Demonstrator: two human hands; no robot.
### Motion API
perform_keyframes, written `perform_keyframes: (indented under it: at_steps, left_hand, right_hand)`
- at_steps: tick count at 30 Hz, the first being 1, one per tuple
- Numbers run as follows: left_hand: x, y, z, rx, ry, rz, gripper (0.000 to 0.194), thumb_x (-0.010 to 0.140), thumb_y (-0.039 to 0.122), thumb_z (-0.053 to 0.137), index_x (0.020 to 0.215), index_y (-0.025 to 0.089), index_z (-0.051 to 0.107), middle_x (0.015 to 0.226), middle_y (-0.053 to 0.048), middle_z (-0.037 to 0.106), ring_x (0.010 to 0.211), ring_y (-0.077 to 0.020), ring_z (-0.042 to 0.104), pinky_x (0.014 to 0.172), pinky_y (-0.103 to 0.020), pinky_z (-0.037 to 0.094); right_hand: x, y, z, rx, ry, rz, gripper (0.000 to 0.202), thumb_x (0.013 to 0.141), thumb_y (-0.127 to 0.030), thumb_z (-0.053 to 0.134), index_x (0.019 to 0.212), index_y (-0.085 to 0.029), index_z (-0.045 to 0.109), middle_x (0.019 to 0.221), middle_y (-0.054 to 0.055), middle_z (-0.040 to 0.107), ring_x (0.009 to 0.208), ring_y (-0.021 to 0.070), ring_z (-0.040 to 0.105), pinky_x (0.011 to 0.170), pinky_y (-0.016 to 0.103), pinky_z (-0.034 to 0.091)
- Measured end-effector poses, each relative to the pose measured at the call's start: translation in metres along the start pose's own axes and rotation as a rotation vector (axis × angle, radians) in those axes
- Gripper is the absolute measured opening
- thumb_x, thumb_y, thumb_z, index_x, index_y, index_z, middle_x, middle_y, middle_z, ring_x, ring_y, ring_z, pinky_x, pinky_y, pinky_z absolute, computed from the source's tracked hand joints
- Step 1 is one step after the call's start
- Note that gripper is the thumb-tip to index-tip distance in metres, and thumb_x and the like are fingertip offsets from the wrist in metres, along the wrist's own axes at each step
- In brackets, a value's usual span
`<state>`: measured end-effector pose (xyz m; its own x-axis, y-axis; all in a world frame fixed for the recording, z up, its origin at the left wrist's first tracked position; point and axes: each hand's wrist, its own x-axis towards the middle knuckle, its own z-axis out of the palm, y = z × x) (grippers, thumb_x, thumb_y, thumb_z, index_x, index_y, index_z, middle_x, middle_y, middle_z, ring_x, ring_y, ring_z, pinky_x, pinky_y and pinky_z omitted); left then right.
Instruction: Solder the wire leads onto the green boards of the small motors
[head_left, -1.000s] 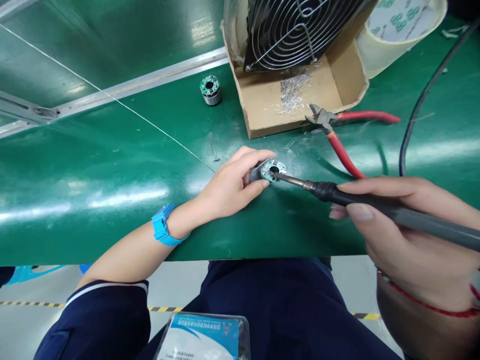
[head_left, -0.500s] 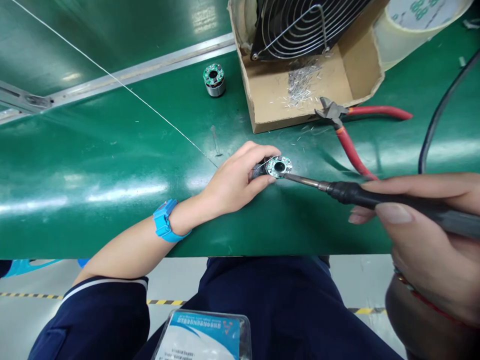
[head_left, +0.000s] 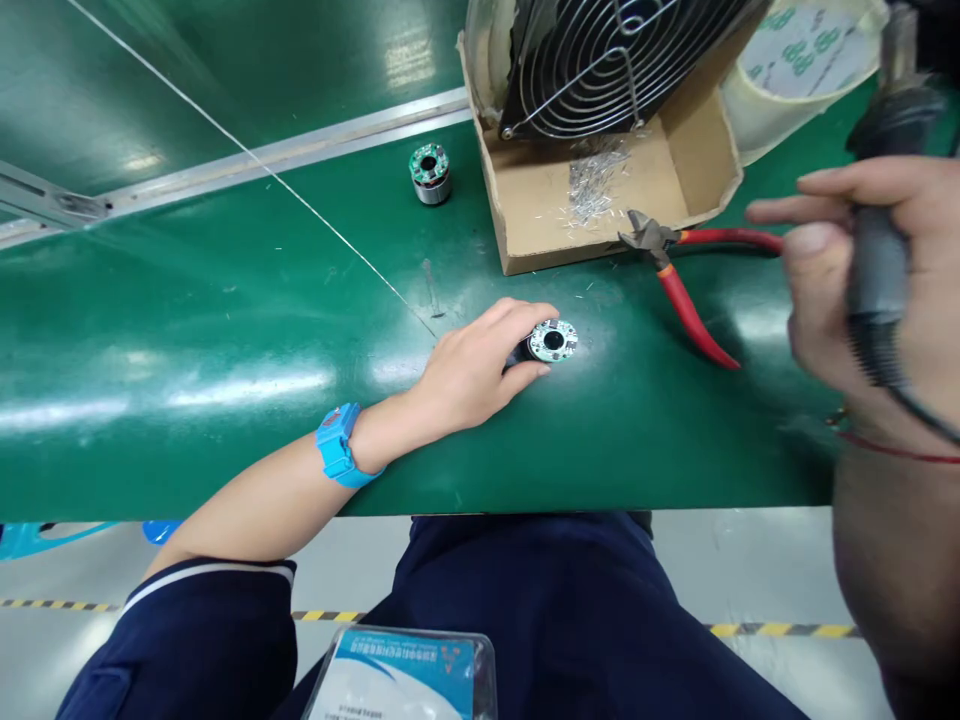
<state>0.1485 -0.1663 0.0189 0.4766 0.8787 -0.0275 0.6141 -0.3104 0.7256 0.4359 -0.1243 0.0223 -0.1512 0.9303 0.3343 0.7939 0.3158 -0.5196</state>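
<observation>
My left hand (head_left: 484,365) is closed around a small motor part with a round circuit board (head_left: 553,341) on its end, tilted so that the board faces up and right. A thin strand of solder wire (head_left: 322,218) runs from the upper left down to this hand; its near end is hidden by the fingers. At the right, my right hand (head_left: 847,270) grips a soldering iron (head_left: 881,255) by its black handle. The iron points up towards the back right, and its tip is blurred. Red-handled cutting pliers (head_left: 686,290) lie between the two hands.
A second motor part (head_left: 430,174) stands upright near the metal rail. Behind the pliers, a cardboard box (head_left: 525,245) holds a fan (head_left: 592,70) and many clipped wire ends. A large tape roll (head_left: 802,60) stands at the back right. The green table's (head_left: 637,460) front edge lies near my lap.
My right hand has lifted the soldering iron off the circuit board and swung it up and right. My left hand stays on the motor part. The view has shifted slightly.
</observation>
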Motion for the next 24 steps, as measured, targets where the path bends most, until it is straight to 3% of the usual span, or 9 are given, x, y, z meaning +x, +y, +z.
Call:
perform_keyframes:
  at_steps: [2, 4, 7, 9, 13, 15, 18, 24]
  left_hand:
    - [0.001, 0.001, 0.001, -0.037, 0.005, -0.03, 0.037, 0.088, 0.015, 0.067, 0.123, 0.021, 0.055, 0.119, -0.004, 0.067, 0.097, -0.018, 0.065, 0.074, -0.03, 0.049]
    - [0.001, 0.001, 0.001, -0.104, 0.015, -0.055, 0.036, 0.087, 0.015, 0.069, 0.119, 0.02, 0.054, 0.108, -0.002, 0.069, 0.088, -0.016, 0.065, 0.069, -0.028, 0.047]
    - [-0.001, 0.001, 0.0, -0.212, 0.047, -0.057, 0.033, 0.087, 0.017, 0.069, 0.115, 0.021, 0.053, 0.094, 0.001, 0.066, 0.071, -0.0114, 0.058, 0.062, -0.027, 0.045]
    - [-0.002, 0.001, -0.001, -0.253, 0.06, -0.055, 0.031, 0.087, 0.021, 0.07, 0.112, 0.022, 0.052, 0.086, 0.002, 0.062, 0.063, -0.0096, 0.052, 0.059, -0.026, 0.043]
    - [-0.003, 0.004, -0.002, -0.253, 0.071, -0.029, 0.031, 0.085, 0.025, 0.075, 0.106, 0.022, 0.052, 0.091, 0.001, 0.062, 0.069, -0.0108, 0.055, 0.06, -0.027, 0.043]
    - [-0.003, 0.006, -0.002, -0.229, 0.082, 0.0, 0.032, 0.084, 0.024, 0.077, 0.105, 0.021, 0.052, 0.097, -0.001, 0.063, 0.083, -0.014, 0.061, 0.065, -0.027, 0.045]
    - [-0.004, 0.008, -0.002, -0.182, 0.09, 0.014, 0.034, 0.084, 0.023, 0.077, 0.106, 0.021, 0.052, 0.099, -0.002, 0.063, 0.095, -0.0175, 0.064, 0.069, -0.028, 0.046]
    - [-0.007, 0.008, -0.001, -0.067, 0.124, 0.078, 0.036, 0.084, 0.024, 0.077, 0.11, 0.02, 0.052, 0.104, -0.003, 0.064, 0.098, -0.0178, 0.064, 0.07, -0.027, 0.045]
  right_hand:
    - [-0.007, 0.005, 0.007, -0.068, -0.08, -0.051, 0.092, 0.079, -0.073, 0.063, 0.143, -0.01, 0.047, 0.14, 0.026, 0.054, 0.134, 0.0372, 0.054, 0.109, 0.055, 0.044]
    - [-0.012, 0.009, 0.013, -0.193, -0.183, -0.008, 0.104, 0.068, -0.076, 0.071, 0.144, -0.009, 0.044, 0.145, 0.027, 0.049, 0.138, 0.0424, 0.048, 0.11, 0.06, 0.039]
    - [-0.015, 0.01, 0.016, -0.336, -0.243, 0.118, 0.067, 0.08, -0.052, 0.071, 0.131, -0.013, 0.055, 0.13, 0.02, 0.061, 0.123, 0.0355, 0.058, 0.102, 0.053, 0.043]
    - [-0.02, 0.009, 0.014, -0.325, -0.198, 0.127, 0.049, 0.08, -0.044, 0.067, 0.119, -0.014, 0.06, 0.111, 0.015, 0.065, 0.104, 0.0275, 0.062, 0.088, 0.044, 0.048]
    - [-0.038, 0.001, 0.006, -0.197, -0.136, -0.086, 0.039, 0.074, -0.041, 0.066, 0.108, -0.021, 0.06, 0.078, 0.004, 0.061, 0.078, 0.0205, 0.058, 0.065, 0.032, 0.045]
    - [-0.045, -0.006, 0.001, -0.174, -0.165, -0.205, 0.038, 0.077, -0.039, 0.063, 0.111, -0.023, 0.059, 0.085, 0.006, 0.066, 0.079, 0.0214, 0.058, 0.065, 0.033, 0.046]
    - [-0.048, -0.016, -0.005, -0.199, -0.228, -0.332, 0.039, 0.085, -0.038, 0.056, 0.121, -0.024, 0.055, 0.11, 0.011, 0.069, 0.087, 0.0243, 0.06, 0.071, 0.037, 0.049]
    - [-0.042, -0.024, -0.014, -0.328, -0.202, -0.502, 0.04, 0.092, -0.045, 0.05, 0.12, -0.016, 0.057, 0.087, 0.011, 0.06, 0.075, 0.0236, 0.05, 0.063, 0.037, 0.044]
